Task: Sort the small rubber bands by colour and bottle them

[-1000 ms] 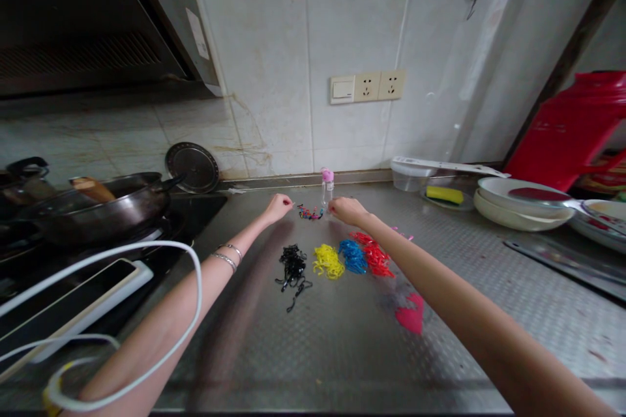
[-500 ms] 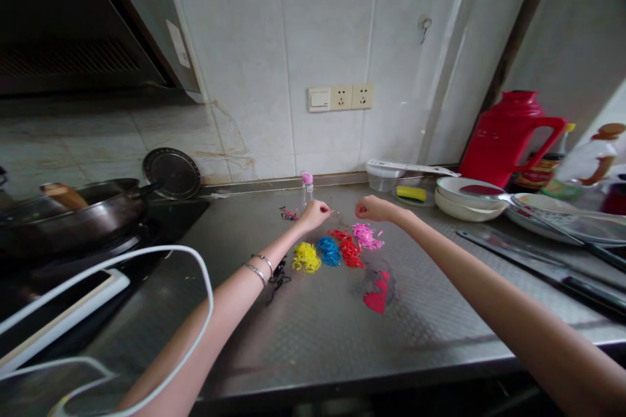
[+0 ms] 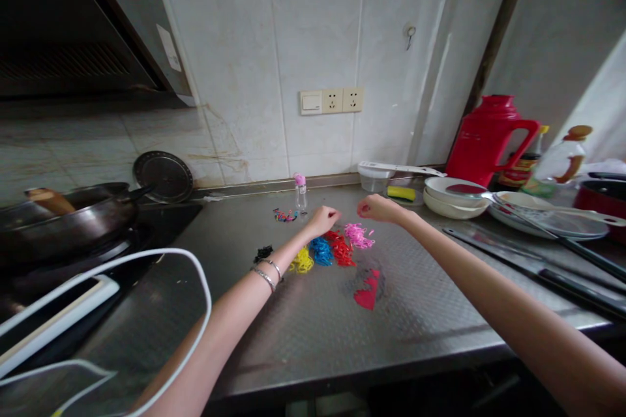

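My left hand (image 3: 325, 218), with bracelets at its wrist, is pinched closed above the piles of small rubber bands. My right hand (image 3: 379, 208) is curled closed a short way to its right, and the two do not touch. Whatever sits in the fingers of either hand is too small to make out. Below the hands lie a blue pile (image 3: 321, 251), a red pile (image 3: 342, 249) and a pink pile (image 3: 358, 235). My left forearm partly covers the yellow pile (image 3: 302, 261), with the black pile (image 3: 264, 253) beyond it. Mixed-colour bands (image 3: 285, 215) lie beside a pink-capped clear bottle (image 3: 300, 193).
A red cut-out piece (image 3: 368, 291) lies on the metal counter (image 3: 411, 332). At right stand bowls (image 3: 452, 206), a red thermos jug (image 3: 484, 140) and a long knife (image 3: 493, 254). A pan (image 3: 68, 221) sits on the stove at left, near a white cable (image 3: 205, 280).
My left hand has moved right, closer to my right hand. My left forearm has shifted over part of the yellow pile and uncovered the black one. The view has turned slightly right.
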`<state>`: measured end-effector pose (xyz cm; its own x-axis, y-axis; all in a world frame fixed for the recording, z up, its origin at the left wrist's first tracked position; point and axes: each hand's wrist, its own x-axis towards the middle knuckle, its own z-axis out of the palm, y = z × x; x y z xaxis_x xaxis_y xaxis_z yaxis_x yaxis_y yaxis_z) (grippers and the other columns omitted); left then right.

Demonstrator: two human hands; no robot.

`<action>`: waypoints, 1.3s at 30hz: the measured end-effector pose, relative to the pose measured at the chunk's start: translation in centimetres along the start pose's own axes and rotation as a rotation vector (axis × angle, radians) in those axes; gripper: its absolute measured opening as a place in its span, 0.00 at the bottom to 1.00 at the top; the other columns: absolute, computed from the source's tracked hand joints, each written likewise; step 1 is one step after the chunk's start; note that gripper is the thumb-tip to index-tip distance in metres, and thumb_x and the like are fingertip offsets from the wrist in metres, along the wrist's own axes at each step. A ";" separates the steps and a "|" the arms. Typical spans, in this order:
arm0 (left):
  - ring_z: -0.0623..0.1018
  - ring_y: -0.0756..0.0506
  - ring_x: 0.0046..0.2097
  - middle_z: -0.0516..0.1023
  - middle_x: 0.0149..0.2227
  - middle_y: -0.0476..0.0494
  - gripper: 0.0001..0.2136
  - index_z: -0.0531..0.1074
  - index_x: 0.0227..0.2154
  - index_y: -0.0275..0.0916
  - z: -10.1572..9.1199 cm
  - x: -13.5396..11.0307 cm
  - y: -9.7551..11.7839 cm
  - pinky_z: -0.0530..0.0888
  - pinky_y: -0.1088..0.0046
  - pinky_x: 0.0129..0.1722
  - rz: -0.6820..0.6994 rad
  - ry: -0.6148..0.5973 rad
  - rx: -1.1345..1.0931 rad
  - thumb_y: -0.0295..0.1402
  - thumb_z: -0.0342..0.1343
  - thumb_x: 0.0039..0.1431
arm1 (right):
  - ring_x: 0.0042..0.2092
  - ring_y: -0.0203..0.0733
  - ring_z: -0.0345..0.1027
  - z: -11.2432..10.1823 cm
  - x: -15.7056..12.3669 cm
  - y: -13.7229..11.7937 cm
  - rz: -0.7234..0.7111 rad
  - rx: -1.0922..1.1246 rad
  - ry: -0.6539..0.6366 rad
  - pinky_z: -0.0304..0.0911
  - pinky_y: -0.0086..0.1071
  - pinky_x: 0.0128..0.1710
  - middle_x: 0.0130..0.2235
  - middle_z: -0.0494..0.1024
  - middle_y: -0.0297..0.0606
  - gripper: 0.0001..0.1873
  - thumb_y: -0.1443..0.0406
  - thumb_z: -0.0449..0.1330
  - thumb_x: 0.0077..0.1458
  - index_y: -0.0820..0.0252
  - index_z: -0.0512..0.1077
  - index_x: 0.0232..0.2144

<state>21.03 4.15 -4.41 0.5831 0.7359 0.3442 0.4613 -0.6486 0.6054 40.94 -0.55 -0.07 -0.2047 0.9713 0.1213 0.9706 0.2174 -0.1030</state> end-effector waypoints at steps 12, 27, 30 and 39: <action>0.73 0.49 0.29 0.77 0.27 0.43 0.09 0.76 0.26 0.32 -11.8 -3.3 -10.5 0.66 0.76 0.29 -0.188 0.144 0.140 0.30 0.53 0.46 | 0.37 0.37 0.68 1.8 4.4 -7.9 -0.119 -0.054 0.024 0.56 0.23 0.30 0.37 0.76 0.37 0.13 0.62 0.51 0.51 0.54 0.73 0.37; 0.71 0.47 0.37 0.74 0.33 0.42 0.08 0.76 0.31 0.37 -11.0 -4.0 -10.1 0.65 0.74 0.39 0.042 0.010 0.472 0.30 0.53 0.49 | 0.46 0.44 0.65 5.7 9.4 -12.7 -0.013 -0.179 0.023 0.61 0.31 0.40 0.45 0.71 0.47 0.15 0.67 0.49 0.53 0.59 0.70 0.41; 0.70 0.47 0.37 0.73 0.33 0.42 0.09 0.76 0.30 0.37 -10.0 -3.3 -9.4 0.65 0.73 0.40 0.067 -0.029 0.509 0.30 0.51 0.51 | 0.46 0.46 0.65 6.2 9.7 -12.7 0.017 -0.174 0.001 0.62 0.33 0.39 0.45 0.70 0.49 0.15 0.66 0.48 0.54 0.60 0.71 0.40; 0.68 0.42 0.40 0.71 0.33 0.38 0.09 0.75 0.28 0.35 -7.6 -2.2 -8.1 0.65 0.68 0.40 0.043 -0.078 0.748 0.32 0.50 0.51 | 0.45 0.43 0.65 6.4 9.6 -12.2 -0.033 -0.145 0.037 0.60 0.30 0.40 0.44 0.71 0.47 0.15 0.67 0.46 0.55 0.60 0.71 0.39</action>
<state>10.91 9.23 -4.59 0.6439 0.7091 0.2875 0.7519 -0.6560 -0.0660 26.30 6.71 -3.98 -0.2343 0.9592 0.1585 0.9722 0.2301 0.0445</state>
